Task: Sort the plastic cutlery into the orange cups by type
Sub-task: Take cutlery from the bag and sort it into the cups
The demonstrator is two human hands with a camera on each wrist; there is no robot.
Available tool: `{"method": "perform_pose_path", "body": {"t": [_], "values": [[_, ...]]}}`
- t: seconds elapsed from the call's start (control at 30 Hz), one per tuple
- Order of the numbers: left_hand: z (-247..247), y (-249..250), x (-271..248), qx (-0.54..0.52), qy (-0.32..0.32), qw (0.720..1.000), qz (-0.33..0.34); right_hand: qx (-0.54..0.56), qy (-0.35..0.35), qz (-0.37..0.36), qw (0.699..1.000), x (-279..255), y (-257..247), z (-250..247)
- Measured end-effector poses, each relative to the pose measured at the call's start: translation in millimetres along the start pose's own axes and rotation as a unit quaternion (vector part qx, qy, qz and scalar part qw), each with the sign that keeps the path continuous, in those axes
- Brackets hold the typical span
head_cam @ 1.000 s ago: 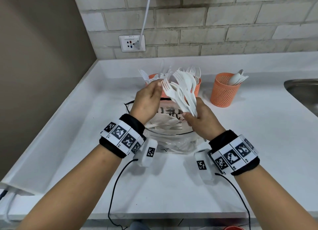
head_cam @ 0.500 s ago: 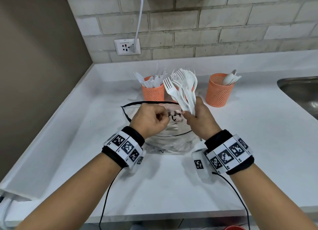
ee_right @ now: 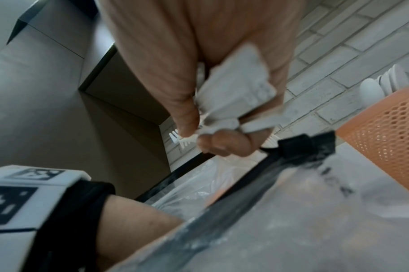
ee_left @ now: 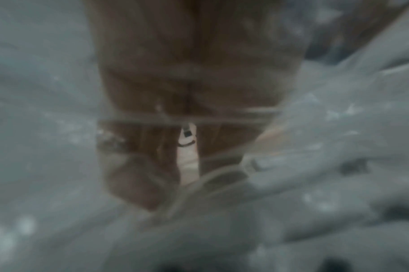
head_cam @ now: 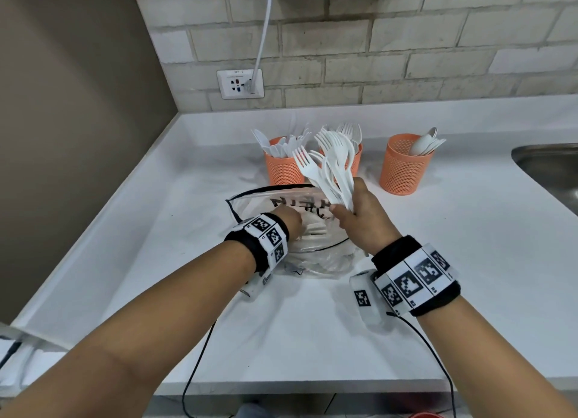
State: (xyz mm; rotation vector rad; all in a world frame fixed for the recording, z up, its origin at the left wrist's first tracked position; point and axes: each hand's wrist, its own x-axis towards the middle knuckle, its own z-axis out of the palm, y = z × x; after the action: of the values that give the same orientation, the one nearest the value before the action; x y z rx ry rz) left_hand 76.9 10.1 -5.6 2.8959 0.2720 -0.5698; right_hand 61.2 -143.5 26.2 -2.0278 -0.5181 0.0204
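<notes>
Left hand (head_cam: 289, 222) sunk into the clear bag (head_cam: 250, 203), fingers hidden, grip impossible to tell. Just right of the bag's mouth, right hand (head_cam: 359, 217) raised, fist clenched round a bunch of forks (head_cam: 331, 164), tines up. Beyond the bag, three orange cups (head_cam: 403, 167) in a row.

We see white forks (head_cam: 331, 164) | orange cups with tiny holes (head_cam: 403, 167) | black-and-white square-patterned wristbands (head_cam: 416, 280) | white counter (head_cam: 469, 230)
</notes>
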Motion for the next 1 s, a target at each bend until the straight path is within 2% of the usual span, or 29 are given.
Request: {"method": "perform_pose_path", "body": {"t": [0.13, 0.2, 0.37, 0.47, 0.57, 0.7, 0.77, 0.87, 1.0], "values": [[-0.4, -3.0, 1.7, 0.078, -0.017, 0.997, 0.017, -0.002, -0.006, 0.006, 1.0, -0.6, -0.7, 0.6], [-1.6, -6.9, -1.6, 0.059, -0.008, 0.998, 0.019, -0.001, -0.007, 0.006, 1.0, -0.9, -0.1, 0.9], [-21.5, -9.2, -28.7, -0.038, 0.129, 0.99, 0.049, -0.007, -0.018, 0.01, 1.0, -1.6, 2.7, 0.0], [-33.0, -4.7, -51.7, -0.09, 0.182, 0.976, 0.083, -0.024, -0.011, 0.006, 1.0, -0.6, 3.9, 0.9], [-49.2, -4.2, -72.0, -0.173, 0.253, 0.945, 0.118, -0.031, 0.003, -0.016, 0.999, 0.2, 3.6, 2.3], [-62.1, -2.7, -75.0, -0.326, 0.351, 0.87, 0.118, 0.003, -0.005, -0.027, 1.0, -0.4, -0.2, 3.7], [-61.3, -1.1, -70.8, -0.38, 0.375, 0.84, 0.101, 0.036, -0.014, -0.025, 0.999, -0.6, -3.5, 5.4], [-60.7, 0.6, -63.1, -0.414, 0.405, 0.811, 0.083, 0.099, -0.042, -0.006, 0.994, -2.2, -6.2, 6.6], [-62.0, 2.2, -52.8, -0.47, 0.396, 0.784, 0.088, 0.106, -0.046, 0.002, 0.993, -2.1, -4.3, 5.5]]}}
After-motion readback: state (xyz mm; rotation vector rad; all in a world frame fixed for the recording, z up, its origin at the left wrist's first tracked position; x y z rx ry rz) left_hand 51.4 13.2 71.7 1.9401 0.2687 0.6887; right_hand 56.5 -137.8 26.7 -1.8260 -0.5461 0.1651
